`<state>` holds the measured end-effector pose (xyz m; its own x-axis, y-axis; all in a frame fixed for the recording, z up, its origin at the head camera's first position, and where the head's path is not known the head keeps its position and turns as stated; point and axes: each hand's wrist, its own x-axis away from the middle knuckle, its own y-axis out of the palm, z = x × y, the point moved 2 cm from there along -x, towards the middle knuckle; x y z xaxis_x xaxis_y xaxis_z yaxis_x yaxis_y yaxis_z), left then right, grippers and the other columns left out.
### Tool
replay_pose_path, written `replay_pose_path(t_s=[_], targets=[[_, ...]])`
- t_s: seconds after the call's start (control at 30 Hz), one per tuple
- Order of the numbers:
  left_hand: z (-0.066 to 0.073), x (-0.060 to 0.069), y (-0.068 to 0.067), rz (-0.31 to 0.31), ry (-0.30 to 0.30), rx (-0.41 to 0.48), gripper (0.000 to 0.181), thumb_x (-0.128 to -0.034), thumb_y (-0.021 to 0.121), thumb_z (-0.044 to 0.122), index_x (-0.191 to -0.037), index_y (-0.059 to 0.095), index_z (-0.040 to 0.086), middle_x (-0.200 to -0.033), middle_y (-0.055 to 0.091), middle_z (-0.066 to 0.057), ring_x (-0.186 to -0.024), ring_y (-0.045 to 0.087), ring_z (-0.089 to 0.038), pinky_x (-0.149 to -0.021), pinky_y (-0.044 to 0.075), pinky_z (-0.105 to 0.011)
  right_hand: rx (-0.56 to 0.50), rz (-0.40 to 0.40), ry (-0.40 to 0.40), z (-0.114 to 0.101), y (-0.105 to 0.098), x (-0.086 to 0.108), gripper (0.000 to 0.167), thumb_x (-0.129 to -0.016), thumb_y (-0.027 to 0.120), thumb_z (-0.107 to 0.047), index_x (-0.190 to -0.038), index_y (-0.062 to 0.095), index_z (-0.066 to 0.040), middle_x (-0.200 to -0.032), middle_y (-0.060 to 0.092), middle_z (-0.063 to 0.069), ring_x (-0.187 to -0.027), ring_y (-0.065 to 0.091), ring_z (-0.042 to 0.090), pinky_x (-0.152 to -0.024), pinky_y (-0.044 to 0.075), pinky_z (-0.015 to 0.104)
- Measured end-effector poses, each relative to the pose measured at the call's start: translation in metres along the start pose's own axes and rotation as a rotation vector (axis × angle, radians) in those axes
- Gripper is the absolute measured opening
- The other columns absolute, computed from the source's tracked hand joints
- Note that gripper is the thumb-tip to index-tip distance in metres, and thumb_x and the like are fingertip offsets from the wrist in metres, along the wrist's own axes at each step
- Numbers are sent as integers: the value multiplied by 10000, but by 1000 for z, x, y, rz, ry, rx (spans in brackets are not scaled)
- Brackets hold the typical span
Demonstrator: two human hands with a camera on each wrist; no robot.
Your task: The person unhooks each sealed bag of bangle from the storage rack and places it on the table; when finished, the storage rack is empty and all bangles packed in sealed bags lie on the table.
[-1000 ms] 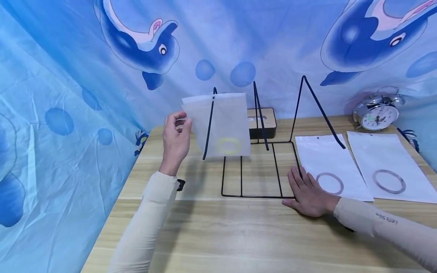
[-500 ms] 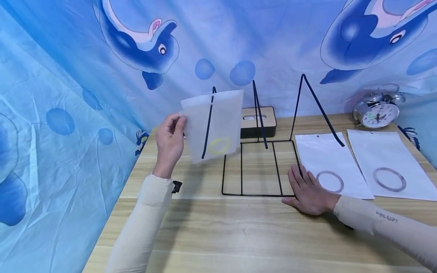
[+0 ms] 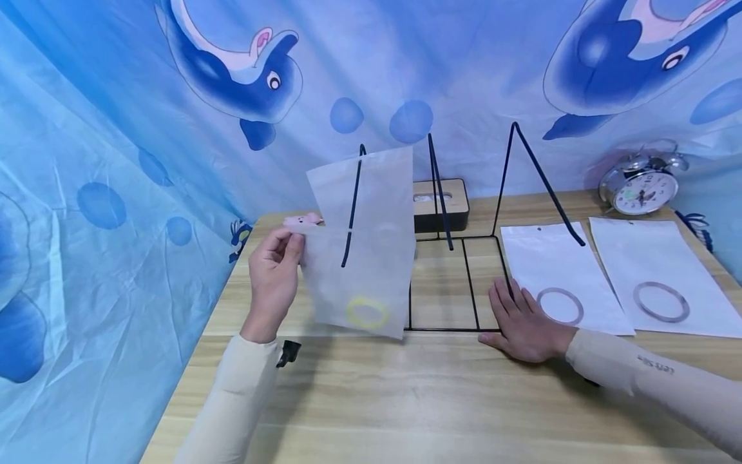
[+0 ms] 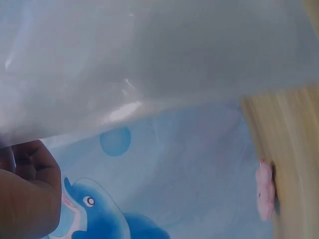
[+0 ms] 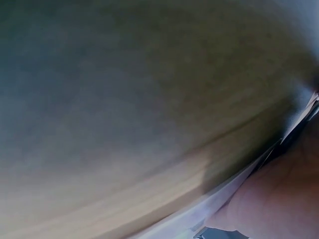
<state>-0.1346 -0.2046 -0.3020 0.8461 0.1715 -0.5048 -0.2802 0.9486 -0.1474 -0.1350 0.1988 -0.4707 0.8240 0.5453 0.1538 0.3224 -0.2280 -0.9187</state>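
Note:
My left hand (image 3: 274,283) pinches the upper left corner of a translucent white plastic bag (image 3: 330,283) with a yellow ring near its bottom. A black wire display rack (image 3: 440,330) has slanted prongs, and the left prong passes through the hole in this bag's top, close to the tip. Higher on that prong is a second pale bag (image 3: 385,183), partly behind the first. In the left wrist view, the plastic fills the upper part above my thumb. My right hand (image 3: 529,328) lies with fingers extended over the rack's right base wire and the bag edge beside it.
Two white bags with grey rings, a nearer one (image 3: 542,261) and a farther one (image 3: 643,258), lie right of the rack. Behind stand a wooden-topped tissue box (image 3: 458,203) and an alarm clock (image 3: 643,190). A pink toy (image 3: 304,220) sits at the back left.
My left hand has moved down and left, drawing the front bag along the prong toward its tip, apart from the bag behind. The pink toy has come into sight. The right hand stays put.

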Motion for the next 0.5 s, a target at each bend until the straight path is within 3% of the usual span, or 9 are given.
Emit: replay_pose_path(t_s=[0.17, 0.5], targets=[[6, 14, -6, 14, -52, 60, 109, -1012, 610, 95, -982, 715, 90, -777, 575, 9, -676, 497, -123, -638, 449, -231, 15, 0, -4, 1, 0, -2, 1015, -1001, 412, -653, -1554, 54, 119, -1621, -82, 309, -1464, -172, 467, -1147, -40, 613], [25, 29, -11, 5, 27, 242, 117, -997, 622, 76, -997, 725, 20, -802, 630, 1, -664, 497, -102, -618, 417, -210, 7, 18, -20, 2, 0, -2, 1009, -1007, 450, -618, -1537, 65, 150, -1605, -84, 341, -1453, -157, 502, -1132, -15, 646]])
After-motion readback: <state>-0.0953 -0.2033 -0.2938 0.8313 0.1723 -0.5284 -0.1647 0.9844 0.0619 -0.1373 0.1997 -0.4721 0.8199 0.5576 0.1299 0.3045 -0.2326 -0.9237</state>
